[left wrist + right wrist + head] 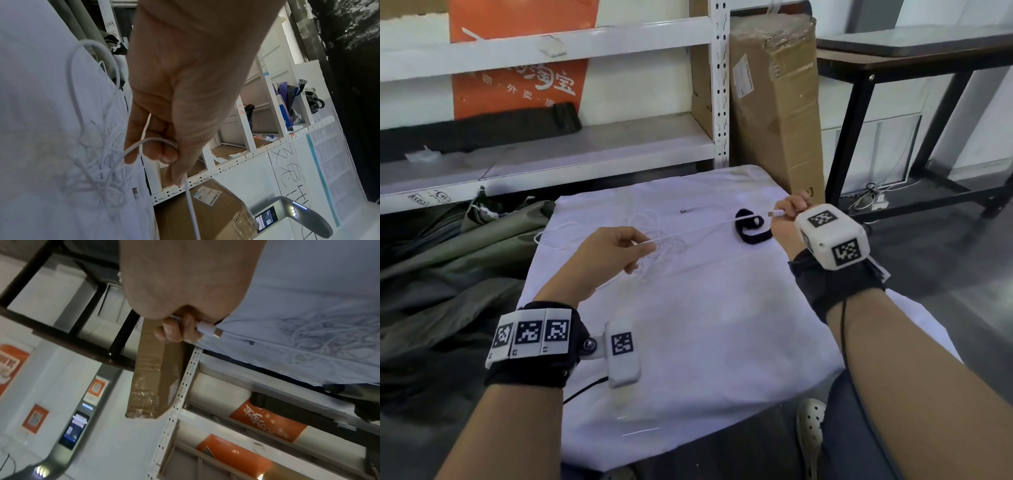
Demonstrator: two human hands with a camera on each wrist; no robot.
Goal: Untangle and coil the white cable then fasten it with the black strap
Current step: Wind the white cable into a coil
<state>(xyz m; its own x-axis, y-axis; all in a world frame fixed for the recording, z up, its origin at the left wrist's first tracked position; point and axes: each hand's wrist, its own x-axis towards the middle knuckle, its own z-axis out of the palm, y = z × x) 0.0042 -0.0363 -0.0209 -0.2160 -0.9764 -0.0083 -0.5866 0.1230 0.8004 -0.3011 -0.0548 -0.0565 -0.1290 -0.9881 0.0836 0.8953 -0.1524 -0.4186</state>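
While my right grip pinches the plug end of the white cable, fingers curled round it above the far right side of the desk, my left grip pinches the same cable further along, so a straight run hangs between my two hands. The rest of the cable lies in a loose tangle on the white cloth just beyond my left hand. The black strap rests curled on the cloth, just beside my right wrist.
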